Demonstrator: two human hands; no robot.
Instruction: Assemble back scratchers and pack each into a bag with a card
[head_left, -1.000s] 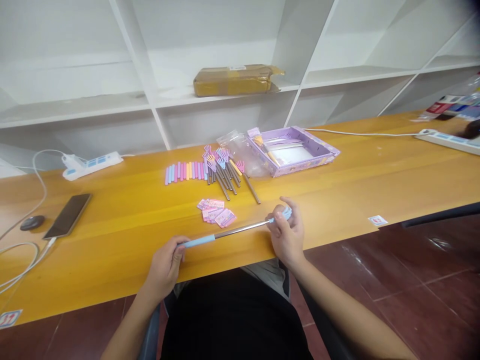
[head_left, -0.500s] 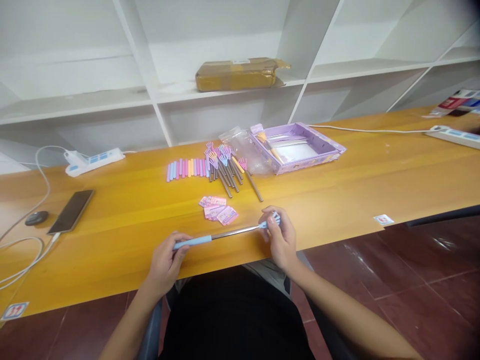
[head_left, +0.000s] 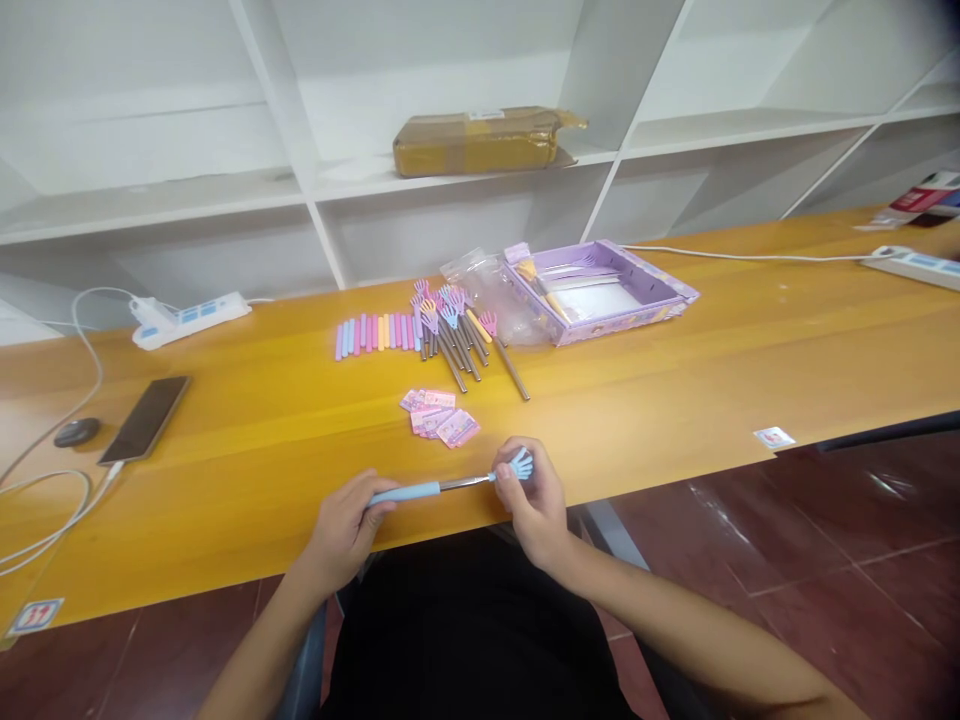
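Observation:
A telescopic back scratcher with a light blue grip and a light blue claw head is held level above the table's front edge. My left hand is closed around the end of its grip. My right hand pinches the other end at the claw head, whose prongs show between thumb and fingers. A short length of metal rod is visible between grip and head. Beyond my hands lie several pink and purple printed cards. Farther back is a pile of back scratcher rods with coloured claw heads, beside a row of coloured grip sleeves.
A purple display box holding a few back scratchers stands at the back, next to clear plastic wrapping. To the left are a phone, a mouse and a power strip. A taped parcel rests on the shelf.
My right hand has moved left and slightly down, toward my left hand. The visible metal rod between grip and claw head has become much shorter.

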